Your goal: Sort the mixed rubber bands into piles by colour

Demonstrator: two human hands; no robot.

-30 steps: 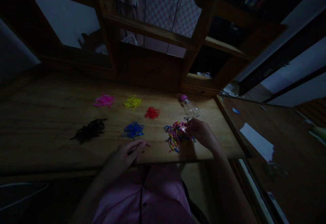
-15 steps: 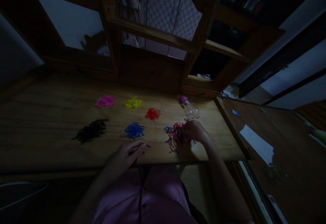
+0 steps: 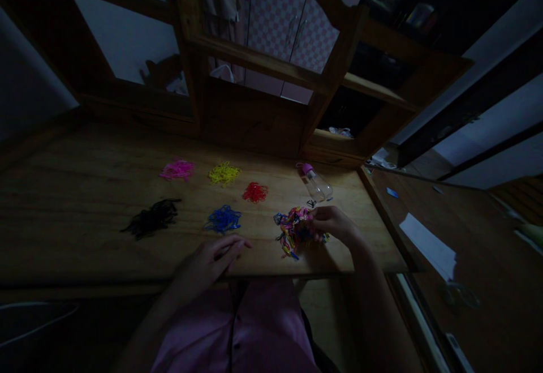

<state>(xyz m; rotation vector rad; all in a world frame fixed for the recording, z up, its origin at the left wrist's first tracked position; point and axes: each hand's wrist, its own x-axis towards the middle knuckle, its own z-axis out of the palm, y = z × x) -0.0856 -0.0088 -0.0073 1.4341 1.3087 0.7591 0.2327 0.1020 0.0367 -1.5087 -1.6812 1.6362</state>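
On the table (image 3: 85,203), five sorted piles; right hand (image 3: 335,223) pinches the mixed heap (image 3: 292,227).

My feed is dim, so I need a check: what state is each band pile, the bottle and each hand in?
Mixed-colour band pile: unsorted, right hand in it.
Black band pile: separate.
Blue band pile: separate.
Red band pile: separate.
Yellow band pile: separate.
Pink band pile: separate.
Clear pink-capped bottle: lying down, capped.
Left hand: flat on the wooden table, empty.
Right hand: fingers in the mixed pile.

The right hand (image 3: 335,224) has shifted rightward off the mixed band pile (image 3: 292,228).
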